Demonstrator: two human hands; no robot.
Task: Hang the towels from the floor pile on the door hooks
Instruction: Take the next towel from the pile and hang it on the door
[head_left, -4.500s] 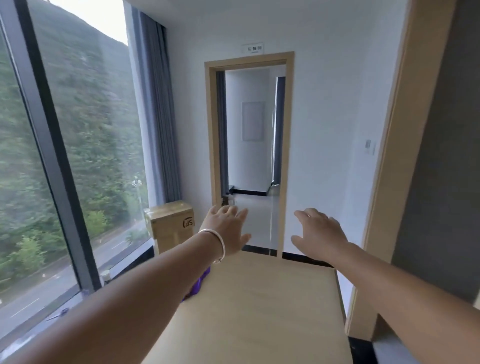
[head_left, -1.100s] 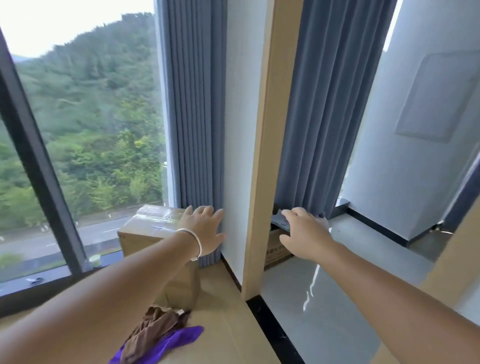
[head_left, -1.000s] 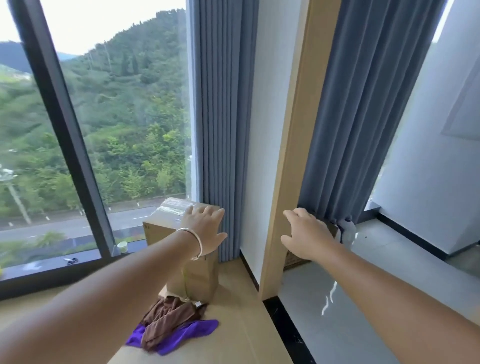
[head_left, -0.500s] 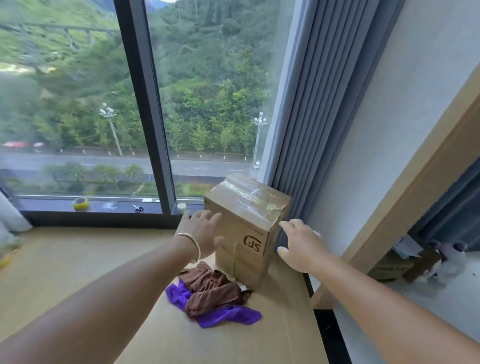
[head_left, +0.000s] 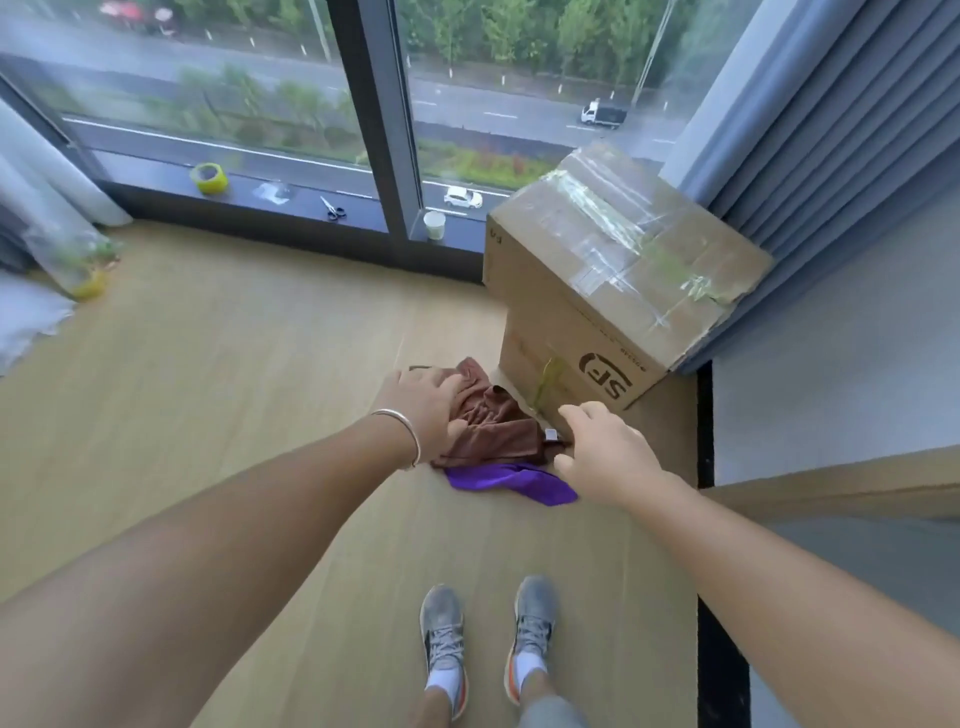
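**Over the towel pile by the box**

Down near the middle of our view, our left hand (head_left: 423, 402) reaches out over the brown towel (head_left: 493, 428). Its fingers are bent a little and lie close together, pointing toward one o'clock. We cannot tell if they touch the cloth or only float above it. They hold nothing that we can see. A thin silver bracelet (head_left: 408, 434) sits on that wrist.

Our right hand (head_left: 602, 449) is at three o'clock from the brown towel, just beside it. Its fingers are loose and a little apart, and it holds nothing. It covers the right edge of the pile, so we cannot tell if it touches.

Both towels lie in a heap on the wood floor (head_left: 234, 364). The brown one is crumpled on top. The purple towel (head_left: 511, 480) peeks out from under it at six o'clock.

At one o'clock from the pile stands a big cardboard box (head_left: 613, 291) with shiny tape on its lid. The pile lies right at its bottom corner. Grey curtains (head_left: 841, 135) hang at three o'clock from the box.

At twelve o'clock is a tall window. On its dark ledge (head_left: 291, 210) we see a yellow tape roll (head_left: 209, 178), small scissors (head_left: 332, 208) and a white cup (head_left: 434, 225).

At six o'clock, our two grey shoes (head_left: 488, 634) stand on the floor.
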